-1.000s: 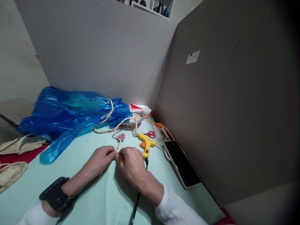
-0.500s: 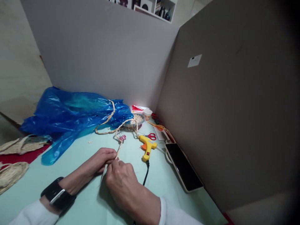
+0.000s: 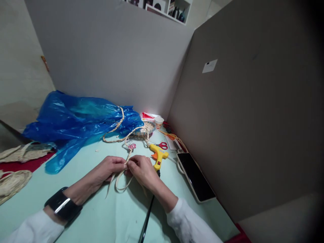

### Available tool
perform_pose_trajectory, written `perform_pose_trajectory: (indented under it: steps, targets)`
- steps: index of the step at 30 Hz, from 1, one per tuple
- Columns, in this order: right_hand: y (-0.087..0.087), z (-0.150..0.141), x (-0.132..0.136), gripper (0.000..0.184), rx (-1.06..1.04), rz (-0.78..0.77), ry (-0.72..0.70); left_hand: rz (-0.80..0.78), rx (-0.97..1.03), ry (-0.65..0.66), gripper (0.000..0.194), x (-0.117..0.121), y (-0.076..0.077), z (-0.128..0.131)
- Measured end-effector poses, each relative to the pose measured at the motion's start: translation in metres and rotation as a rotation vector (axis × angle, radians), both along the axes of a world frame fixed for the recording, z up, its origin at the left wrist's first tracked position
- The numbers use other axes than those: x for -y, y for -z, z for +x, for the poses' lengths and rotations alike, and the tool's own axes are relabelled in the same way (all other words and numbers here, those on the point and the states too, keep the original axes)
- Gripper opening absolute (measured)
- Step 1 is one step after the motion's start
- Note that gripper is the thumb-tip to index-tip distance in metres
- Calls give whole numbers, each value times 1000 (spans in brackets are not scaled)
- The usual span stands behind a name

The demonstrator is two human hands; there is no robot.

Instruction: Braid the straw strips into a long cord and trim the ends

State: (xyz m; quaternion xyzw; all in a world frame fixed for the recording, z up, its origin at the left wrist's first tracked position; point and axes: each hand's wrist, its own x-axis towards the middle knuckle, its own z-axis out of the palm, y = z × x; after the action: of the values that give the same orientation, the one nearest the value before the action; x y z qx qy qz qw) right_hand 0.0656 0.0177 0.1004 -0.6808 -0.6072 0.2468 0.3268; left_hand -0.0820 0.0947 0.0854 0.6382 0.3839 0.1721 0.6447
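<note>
My left hand [image 3: 109,167] and my right hand [image 3: 141,168] meet at the centre of the pale green table [image 3: 88,219], both pinched on the end of a braided straw cord [image 3: 128,157]. Loose straw strands [image 3: 120,180] hang from the pinch and curl on the table below my fingers. The cord runs away past pink binder clips [image 3: 131,146] to a small woven straw disc [image 3: 146,128]. A black band sits on my left wrist.
A yellow glue gun [image 3: 159,156] lies just right of my right hand, its black cable [image 3: 146,222] running toward me. Red scissors [image 3: 162,145], a phone [image 3: 195,176], a paper cup [image 3: 159,122] and a blue plastic bag [image 3: 76,123] surround the work. Grey partition walls close the back and right.
My right hand moved forward and right again to meet the left at the cord. The loose strands now trail in a loop below my fingers.
</note>
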Motion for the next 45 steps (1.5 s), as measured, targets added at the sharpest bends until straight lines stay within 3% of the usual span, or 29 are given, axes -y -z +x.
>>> perform_pose_trajectory:
  steps: [6,16,27,36,40,45]
  targets:
    - [13,-3,-10,30,-88,-48,-17,85,-41,4,33,-1,8,-1]
    - [25,7,-15,31,-145,-19,-139,387,-215,44,28,5,-1,-2]
    - [28,5,-9,37,-167,52,-36,713,-478,2,27,28,-18,-2]
    - [29,6,-9,44,-407,-30,-77,822,-592,114,23,49,-6,6]
    - [28,3,-6,49,-648,-156,63,866,-557,127,32,56,-7,5]
    - [27,2,-7,46,-741,-183,27,804,-458,121,23,49,-16,2]
